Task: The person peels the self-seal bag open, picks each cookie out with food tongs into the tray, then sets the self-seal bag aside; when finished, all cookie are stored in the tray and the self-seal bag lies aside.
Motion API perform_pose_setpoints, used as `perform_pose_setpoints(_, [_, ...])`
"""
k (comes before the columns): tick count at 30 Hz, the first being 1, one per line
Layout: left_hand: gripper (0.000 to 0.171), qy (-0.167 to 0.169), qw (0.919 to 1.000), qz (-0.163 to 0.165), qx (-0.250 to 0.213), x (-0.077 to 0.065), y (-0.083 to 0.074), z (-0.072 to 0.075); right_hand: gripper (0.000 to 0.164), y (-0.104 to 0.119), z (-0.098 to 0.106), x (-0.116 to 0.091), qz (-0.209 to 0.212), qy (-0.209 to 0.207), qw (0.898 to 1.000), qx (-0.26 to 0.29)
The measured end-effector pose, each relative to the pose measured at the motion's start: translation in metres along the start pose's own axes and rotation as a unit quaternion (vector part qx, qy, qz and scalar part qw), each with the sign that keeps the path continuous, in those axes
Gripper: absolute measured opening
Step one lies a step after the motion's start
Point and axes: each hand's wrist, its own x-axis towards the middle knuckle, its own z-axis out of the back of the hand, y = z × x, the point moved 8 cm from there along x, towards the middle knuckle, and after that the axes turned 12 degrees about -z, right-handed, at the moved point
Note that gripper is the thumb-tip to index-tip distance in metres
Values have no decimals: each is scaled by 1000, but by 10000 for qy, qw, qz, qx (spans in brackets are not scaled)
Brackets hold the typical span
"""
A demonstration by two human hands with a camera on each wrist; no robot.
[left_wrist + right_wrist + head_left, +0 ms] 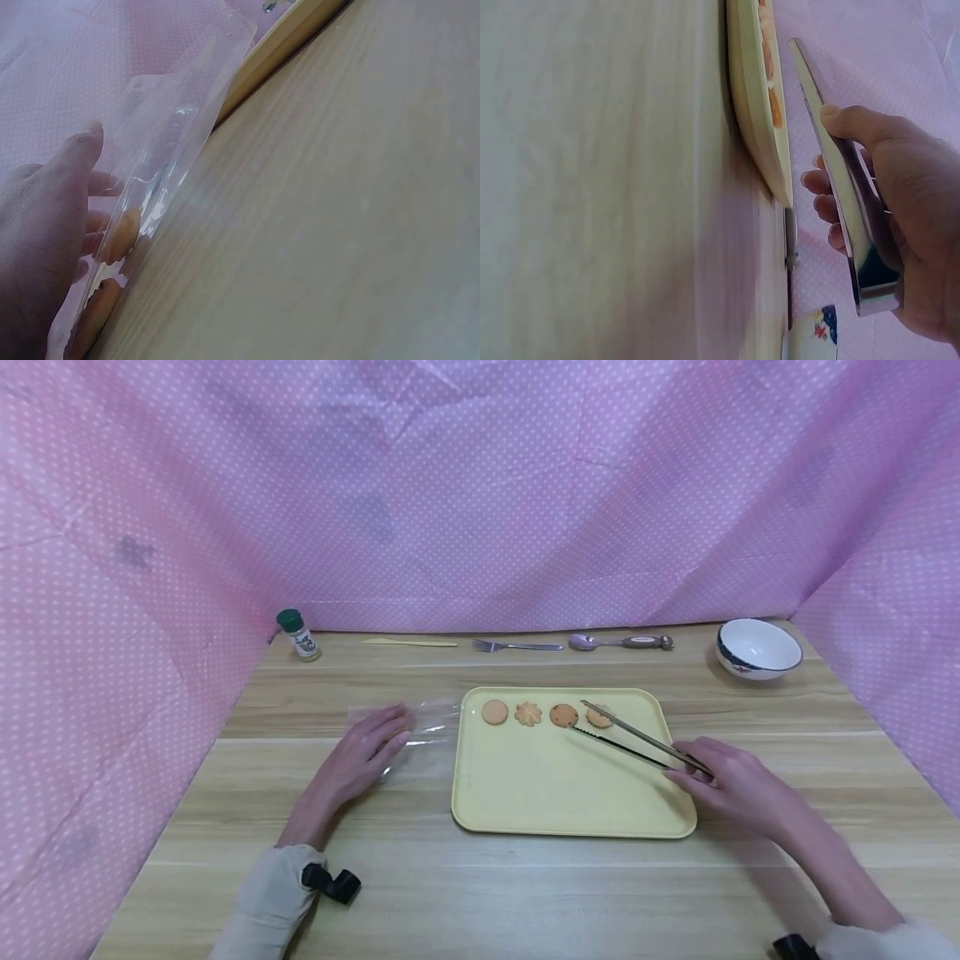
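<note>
Can see, along the back of the wooden table [525, 893], a green-capped bottle [300, 637] at left, a thin yellowish utensil [408, 643], fork [525, 647] and spoon [611, 643] in a row, and a white bowl [759, 647] at right; behind, pink dotted cloth [480, 493].

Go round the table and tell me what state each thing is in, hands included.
Tongs: tips apart
Right hand: holding the tongs
Plastic bag: on the table; open or sealed, unclear
Left hand: at the bag, fingers uncurled
Tray: lying flat
Four cookies: in a row on the tray
Shaker: upright, capped
Bowl: upright, nothing visible inside
Spoon: lying flat
Fork: lying flat
Thin yellow utensil: lying flat
</note>
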Motion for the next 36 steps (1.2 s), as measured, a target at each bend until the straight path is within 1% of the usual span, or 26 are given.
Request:
perform_pose_setpoints(3, [42,-11,10000,-15,-8,0,-1,0,33,6,-4,5,18,113,9999,32])
perform_pose_setpoints(8, [42,23,10000,18,-36,1,0,1,35,15,-12,13,34,298,9995,-73])
perform_pose_setpoints(15, [43,66,10000,60,-18,1,1,0,30,31,-24,25,217,512,9984,34])
perform_pose_setpoints(22, [43,82,9999,73,-17,0,0,0,28,43,-36,36,201,837,9962,121])
perform_pose_setpoints(30, [42,32,10000,11,11,0,0,0,27,59,-47,49,431,849,9953,155])
perform_pose_setpoints(36, [43,38,10000,19,8,0,-1,1,26,72,-57,58,582,993,9931,215])
